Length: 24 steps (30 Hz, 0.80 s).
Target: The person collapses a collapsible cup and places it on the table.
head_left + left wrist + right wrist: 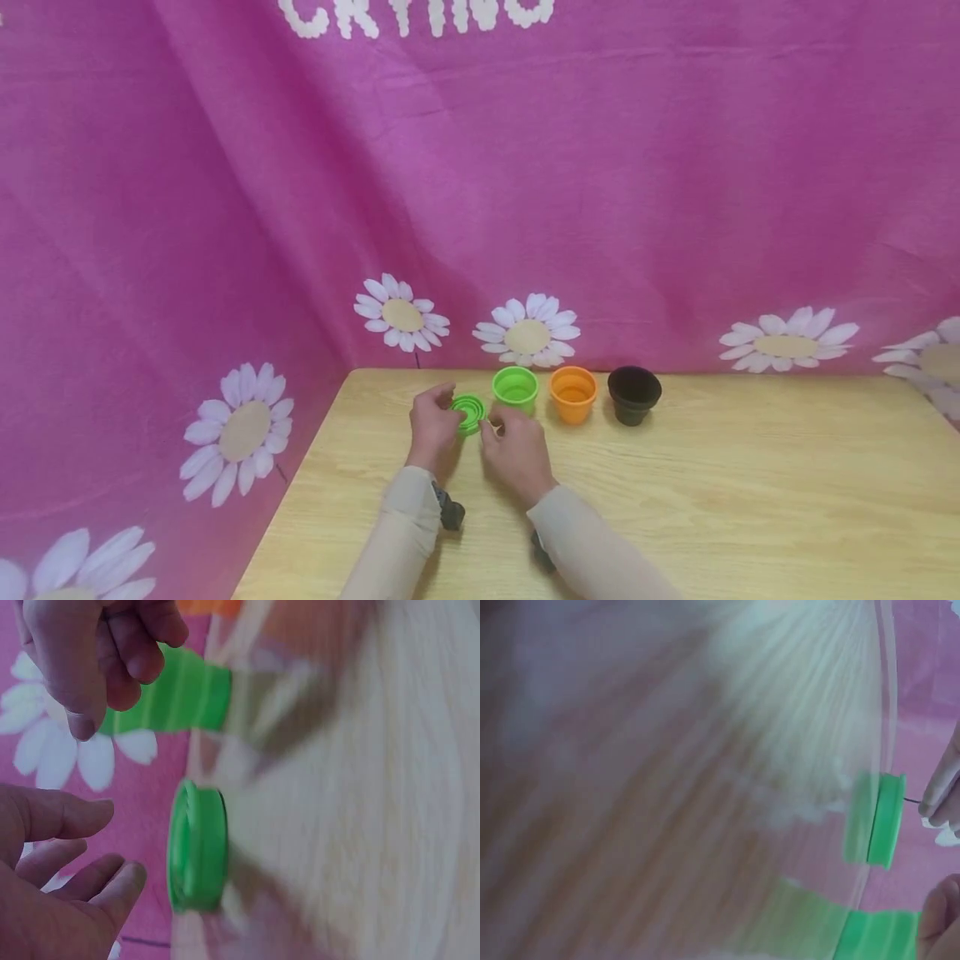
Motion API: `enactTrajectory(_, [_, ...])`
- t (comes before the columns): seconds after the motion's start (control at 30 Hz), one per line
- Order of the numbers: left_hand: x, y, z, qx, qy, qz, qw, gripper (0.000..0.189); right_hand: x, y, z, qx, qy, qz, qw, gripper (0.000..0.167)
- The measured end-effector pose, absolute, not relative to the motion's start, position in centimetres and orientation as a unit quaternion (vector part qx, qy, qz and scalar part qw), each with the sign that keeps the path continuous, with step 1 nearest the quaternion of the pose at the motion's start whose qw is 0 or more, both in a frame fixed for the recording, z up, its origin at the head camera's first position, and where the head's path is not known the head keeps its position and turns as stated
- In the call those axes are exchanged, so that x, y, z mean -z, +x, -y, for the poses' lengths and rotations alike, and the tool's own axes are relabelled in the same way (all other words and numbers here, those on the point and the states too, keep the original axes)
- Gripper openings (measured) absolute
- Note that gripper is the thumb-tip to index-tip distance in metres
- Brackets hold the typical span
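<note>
A flattened light-green collapsible cup [469, 414] with concentric rings lies on the table. At its left side is my left hand [433, 427], fingers relaxed and parted. In the left wrist view there is a gap between that hand [67, 877] and the flattened cup [202, 847]. My right hand [517, 450] is on the cup's other side, its fingers loosely bent and holding nothing. Behind the right hand stands an expanded green cup [515, 385], its lower part partly covered in the head view. The right wrist view shows the flattened cup [887, 821] low on the table.
An orange cup [573, 395] and a black cup [633, 395] stand upright in a row to the right of the green one. The wooden table [750, 500] meets a pink cloth [637, 208] with white daisies at its back and left edges.
</note>
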State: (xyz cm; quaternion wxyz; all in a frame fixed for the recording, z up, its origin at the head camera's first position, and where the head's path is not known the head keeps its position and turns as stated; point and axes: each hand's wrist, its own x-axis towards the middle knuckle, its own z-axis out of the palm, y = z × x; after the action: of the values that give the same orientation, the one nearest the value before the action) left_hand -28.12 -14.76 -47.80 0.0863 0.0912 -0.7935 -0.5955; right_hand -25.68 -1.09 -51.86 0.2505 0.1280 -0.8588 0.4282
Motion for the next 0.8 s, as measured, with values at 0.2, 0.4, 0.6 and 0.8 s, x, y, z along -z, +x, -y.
enactTrajectory(0.2, [47.2, -28.6, 13.1, 0.599, 0.07, 0.794, 0.071, 0.057, 51.1, -25.6, -0.7, -0.438, 0.095, 0.846, 0.29, 0.016])
enactTrajectory(0.4, [47.0, -28.9, 11.9, 0.597, 0.059, 0.798, 0.063, 0.063, 50.3, -26.2, -2.3, -0.41, 0.045, 0.869, 0.274, 0.031])
enactTrajectory(0.6, [47.3, -29.1, 10.9, 0.605, 0.042, 0.794, 0.041, 0.072, 49.7, -26.2, -2.9, -0.391, 0.01, 0.893, 0.221, 0.049])
enactTrajectory(0.8, [47.5, -29.3, 9.9, 0.592, 0.012, 0.805, 0.036, 0.069, 49.5, -26.3, -3.3, -0.376, 0.001, 0.903, 0.205, 0.057])
